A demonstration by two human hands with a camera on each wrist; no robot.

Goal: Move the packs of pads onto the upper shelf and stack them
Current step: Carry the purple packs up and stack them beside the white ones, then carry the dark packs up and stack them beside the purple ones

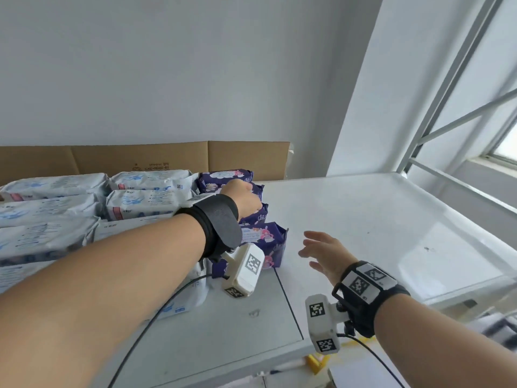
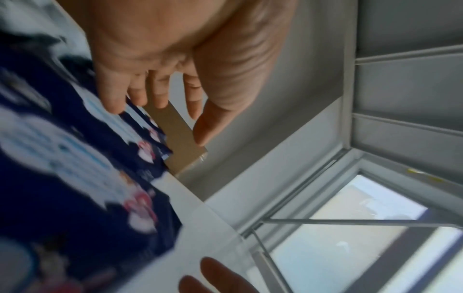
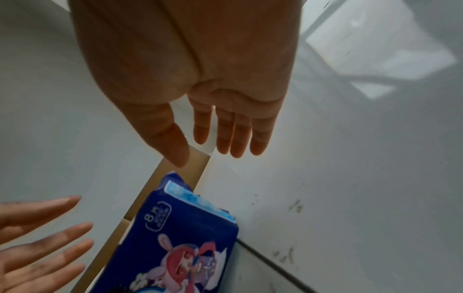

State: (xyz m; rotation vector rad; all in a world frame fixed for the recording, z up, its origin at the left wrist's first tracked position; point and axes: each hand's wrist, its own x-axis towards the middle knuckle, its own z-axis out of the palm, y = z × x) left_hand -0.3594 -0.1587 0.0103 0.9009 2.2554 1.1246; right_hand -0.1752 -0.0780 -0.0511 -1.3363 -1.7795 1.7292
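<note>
The purple packs (image 1: 253,217) sit on the white shelf (image 1: 391,219), in a short stack beside the pale packs (image 1: 145,197), with one more purple pack, the front pack (image 1: 265,242), lying nearer the shelf's front edge. All of them crowd the left part of the shelf, in front of the cardboard (image 1: 173,156) that stands against the wall.

The left hand (image 1: 243,198) lies over the top of the purple stack. In the left wrist view its fingers (image 2: 117,99) are straight and slack, close over the wrapper; whether they touch it I cannot tell through the blur, but they grasp nothing. The right hand (image 1: 326,254) hovers just right of the front pack with fingers spread and released, holding nothing.

The risks, as I judge them:

- The wrappers look slick and soft. A push from the left hand at the top of the stack could slide the upper pack off toward the bare shelf to the right.
- The left wrist camera (image 1: 244,271) hangs right over the front pack; dropping the forearm could knock that pack toward the shelf's front edge.
- The cable (image 1: 156,312) trails across the pale pack by the front edge and could drag it on a quick pull.
- The stack leans on uneven neighbours, so adding a pack off-centre could tip it.
</note>
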